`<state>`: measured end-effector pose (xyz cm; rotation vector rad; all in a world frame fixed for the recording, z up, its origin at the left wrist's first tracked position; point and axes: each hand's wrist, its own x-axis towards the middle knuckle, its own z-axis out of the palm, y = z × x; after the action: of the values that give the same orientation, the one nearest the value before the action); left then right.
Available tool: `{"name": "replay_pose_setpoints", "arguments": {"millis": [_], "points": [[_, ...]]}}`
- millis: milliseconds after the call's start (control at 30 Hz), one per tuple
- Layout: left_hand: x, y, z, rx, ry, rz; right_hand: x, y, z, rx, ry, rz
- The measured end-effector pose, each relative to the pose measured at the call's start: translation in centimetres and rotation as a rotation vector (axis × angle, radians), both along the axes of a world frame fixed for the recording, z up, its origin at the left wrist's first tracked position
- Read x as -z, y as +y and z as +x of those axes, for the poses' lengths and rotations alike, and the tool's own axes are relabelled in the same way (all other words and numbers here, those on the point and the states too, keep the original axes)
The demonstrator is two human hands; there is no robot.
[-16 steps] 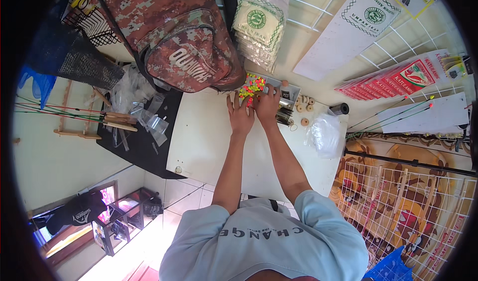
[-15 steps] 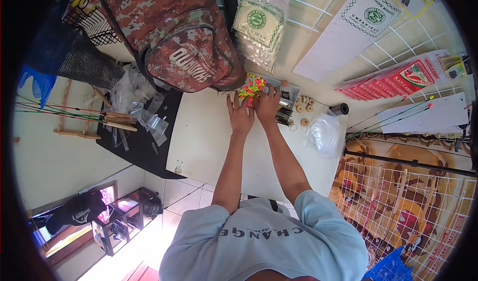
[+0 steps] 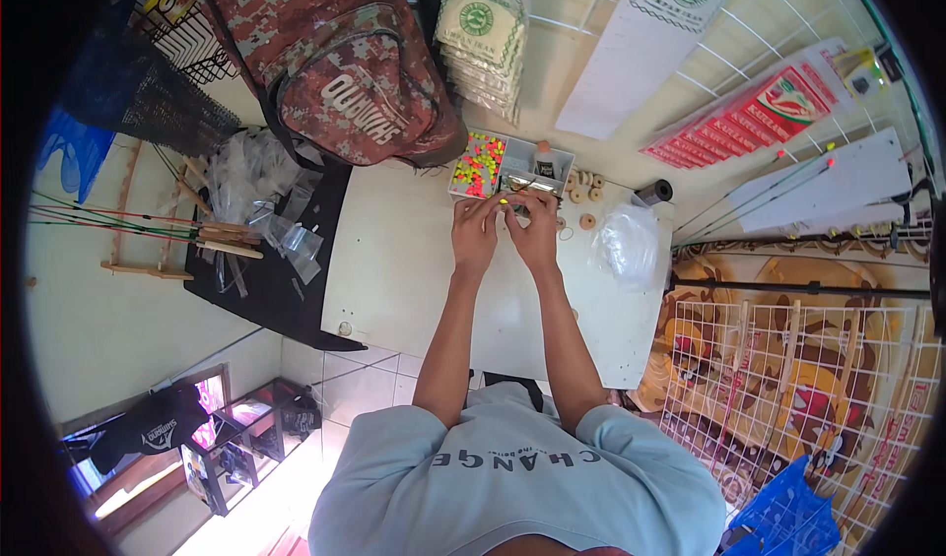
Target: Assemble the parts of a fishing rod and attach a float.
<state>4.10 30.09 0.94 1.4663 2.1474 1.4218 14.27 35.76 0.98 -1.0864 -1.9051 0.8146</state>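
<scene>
1. lying between the two hands' fingertips, a small yellow piece (image 3: 504, 201) is right of the left hand (image 3: 475, 235), left of the right hand (image 3: 534, 233).
2. its long axis is too small to tell.
3. fingers curl inward, tips close; which hand pinches it, i cannot tell.
4. pink-and-yellow beads (image 3: 478, 167) lie just beyond the left hand.

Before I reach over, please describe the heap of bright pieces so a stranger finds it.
Find the camouflage bag at the white table's far edge. Just right of its lower end is a pale tray; look in its left half. The heap of small pieces there is neon pink and yellow, unlike the dark bottle in the right half.
</scene>
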Motion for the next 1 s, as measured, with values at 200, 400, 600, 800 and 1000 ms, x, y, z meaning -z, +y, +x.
{"name": "replay_pose_setpoints", "arguments": {"millis": [200, 400, 600, 800, 1000], "points": [[-0.8, -3.4, 2.1, 0.033, -0.238, 0.057, -2.4, -4.3, 2.6, 0.039, 0.159, -0.080], [-2.9, -8.0, 3.6, 0.120, -0.296, 0.087, -4.4, -9.4, 4.7, 0.058, 0.236, -0.069], [-4.4, -14.3, 4.9, 0.208, -0.272, 0.135, -4.7, -15.7, 6.5, 0.077, 0.318, -0.118], [-4.6, -21.2, 5.6, 0.217, -0.253, 0.183, -5.4, -22.9, 7.5, 0.070, 0.371, -0.187], [-4.5, -25.4, 5.4, 0.203, -0.290, 0.159, -5.1, -26.5, 7.7, 0.014, 0.273, -0.130]]}}
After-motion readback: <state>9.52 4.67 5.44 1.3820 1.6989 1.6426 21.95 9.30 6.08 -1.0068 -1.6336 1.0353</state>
